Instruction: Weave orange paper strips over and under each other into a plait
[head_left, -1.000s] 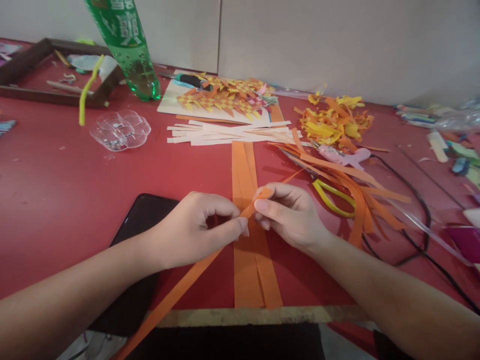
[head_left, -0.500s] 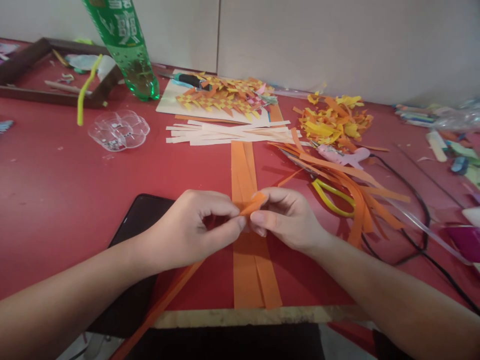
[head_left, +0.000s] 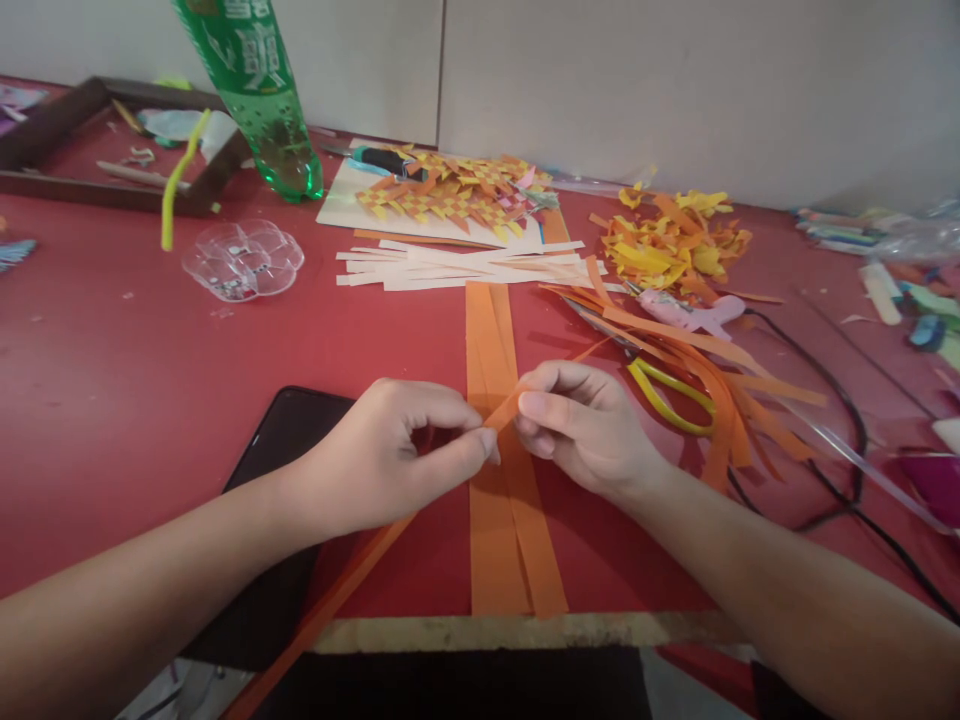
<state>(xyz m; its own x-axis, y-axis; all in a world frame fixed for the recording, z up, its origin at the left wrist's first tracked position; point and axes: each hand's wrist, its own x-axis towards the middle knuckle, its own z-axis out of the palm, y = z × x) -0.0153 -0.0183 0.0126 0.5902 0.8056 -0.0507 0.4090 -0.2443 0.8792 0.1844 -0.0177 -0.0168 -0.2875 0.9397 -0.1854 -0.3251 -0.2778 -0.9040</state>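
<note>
Orange strip (head_left: pixel 502 410) is up over the big red counter (head_left: pixel 112 400), right between the hands. Green bottle (head_left: pixel 274 130) is far left, black phone (head_left: pixel 289 430) is near left, partly behind the left arm, and some flat paper strips (head_left: pixel 491 540) lie below the hands. Left hand (head_left: pixel 390 450) has thumb and fingers clamped on it, right hand (head_left: pixel 589 430) pinches it just to the right, so that short bit basically bridges the fingertips.

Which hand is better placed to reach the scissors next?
Right, probably. The right hand is nearer the scissors; the left hand is farther off. Both hold the orange strip, so neither is free.
</note>
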